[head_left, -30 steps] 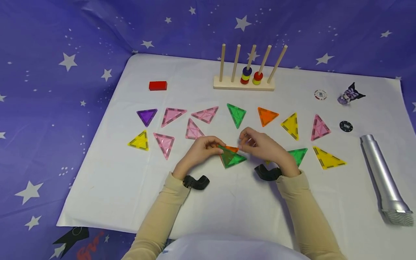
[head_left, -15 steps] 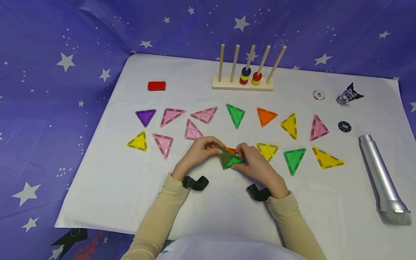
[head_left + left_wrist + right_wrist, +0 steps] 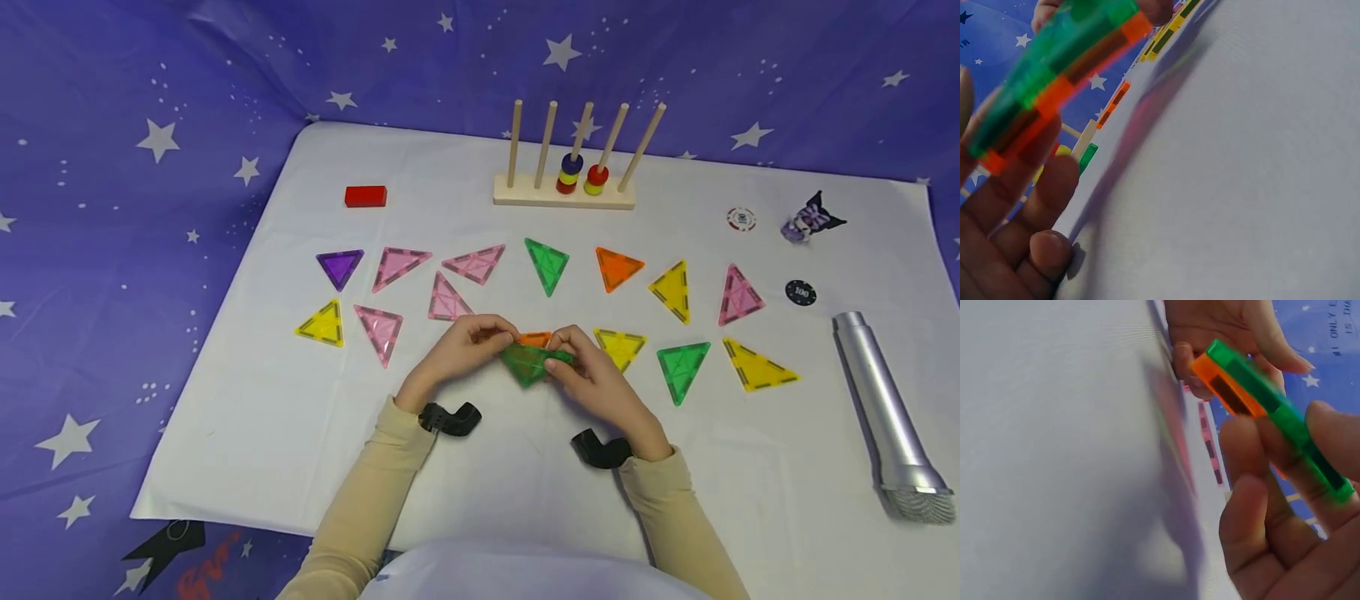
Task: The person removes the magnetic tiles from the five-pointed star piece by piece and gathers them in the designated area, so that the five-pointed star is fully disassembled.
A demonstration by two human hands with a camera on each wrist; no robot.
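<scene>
A green triangular magnetic tile [image 3: 527, 367] lies against an orange triangular magnetic tile [image 3: 536, 339], both lifted off the table between my hands. My left hand [image 3: 468, 350] pinches the pair's left corner; its curled fingers show under the tiles in the left wrist view. At the other end, my right hand [image 3: 600, 385] pinches the green tile between thumb and fingers. The right wrist view shows the edges of the green tile [image 3: 1285, 419] and orange tile [image 3: 1229, 387] running alongside each other, slightly offset. Fingers hide parts of the orange tile.
Loose triangular tiles surround the hands, including a pink tile [image 3: 448, 298], a yellow tile [image 3: 619, 347] and a green tile [image 3: 682, 371]. Behind stands a wooden peg rack [image 3: 562, 193] with rings. A silver microphone [image 3: 892, 417] lies right; a red block [image 3: 366, 197] sits back left.
My right hand has moved left and down from beside the tiles and now grips their right end. The green tile has turned, its long edge facing the rack. My left hand keeps its place.
</scene>
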